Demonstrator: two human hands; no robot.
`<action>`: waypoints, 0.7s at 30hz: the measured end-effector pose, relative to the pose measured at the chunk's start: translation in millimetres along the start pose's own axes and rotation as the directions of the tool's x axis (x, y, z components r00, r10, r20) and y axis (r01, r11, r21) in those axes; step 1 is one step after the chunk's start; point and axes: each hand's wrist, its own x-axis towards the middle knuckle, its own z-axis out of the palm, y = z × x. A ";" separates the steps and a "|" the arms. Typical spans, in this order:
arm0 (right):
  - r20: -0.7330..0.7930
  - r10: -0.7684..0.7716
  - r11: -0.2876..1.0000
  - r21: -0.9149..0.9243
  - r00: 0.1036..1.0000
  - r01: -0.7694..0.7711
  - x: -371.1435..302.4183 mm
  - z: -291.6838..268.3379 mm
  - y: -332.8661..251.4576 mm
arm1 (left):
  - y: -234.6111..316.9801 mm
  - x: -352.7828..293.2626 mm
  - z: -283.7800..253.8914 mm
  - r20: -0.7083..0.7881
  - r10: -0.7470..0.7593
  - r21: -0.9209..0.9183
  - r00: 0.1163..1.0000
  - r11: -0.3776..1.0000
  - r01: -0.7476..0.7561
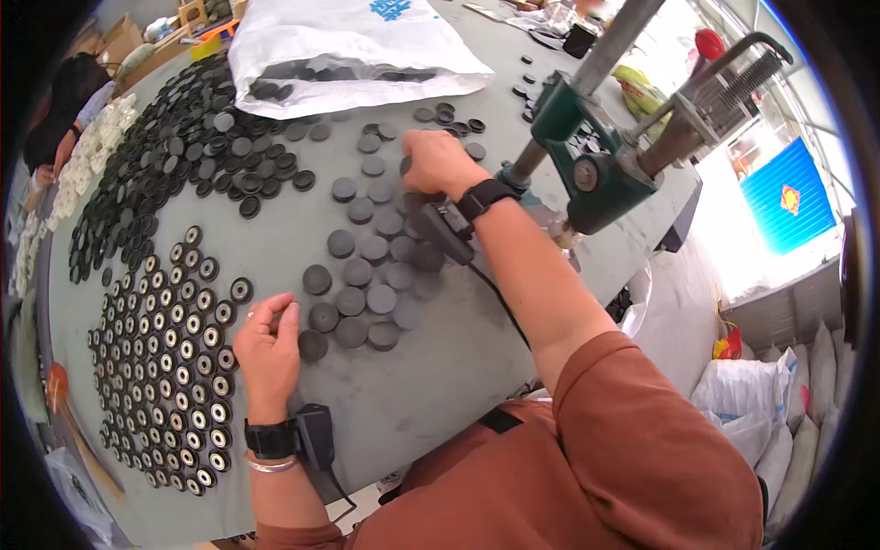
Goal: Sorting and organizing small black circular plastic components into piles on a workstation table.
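Note:
My right hand point(442, 165) reaches to the far side of a group of round grey discs point(357, 271) spread on the grey table. Its fingers curl down at a dark disc point(406, 167), which they partly hide. My left hand point(268, 353) is low over the table with thumb and fingers drawn together; whatever lies between them is hidden. It is between the grey discs and rows of black wheels with shiny metal bearing centres point(187, 348). Each wrist wears a black strap with a small device and a cable.
A heap of loose black discs point(197, 151) covers the far left. Behind it a white sack point(353, 55) lies open with discs inside. A green hand press point(587, 165) rises on the right. White pieces point(92, 151) are piled at the left edge, near another person's hand point(44, 176).

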 end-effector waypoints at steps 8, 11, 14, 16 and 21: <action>0.205 0.049 0.977 0.194 0.978 -0.090 32.0 -26.8 -20.1 | 0.3 -0.6 -1.5 -0.036 -0.009 0.002 0.999 1.000 0.009; 0.313 -0.008 0.928 0.355 0.950 -0.109 58.8 -36.0 -73.1 | -2.6 -1.0 -3.2 -0.051 -0.026 0.002 0.998 1.000 0.026; 0.215 -0.258 0.630 0.777 0.942 -0.005 76.0 -34.6 -103.2 | -0.4 -2.4 -4.0 -0.038 -0.012 0.001 0.999 1.000 0.012; 0.254 -0.180 0.298 0.935 0.950 -0.194 96.2 -18.4 -107.7 | 1.0 -2.4 -0.2 -0.024 -0.011 -0.006 1.000 1.000 0.011; 0.295 0.112 0.323 0.892 0.949 -0.316 109.6 -14.7 -136.8 | 9.1 -5.0 -3.6 -0.034 0.004 0.038 0.999 0.999 -0.003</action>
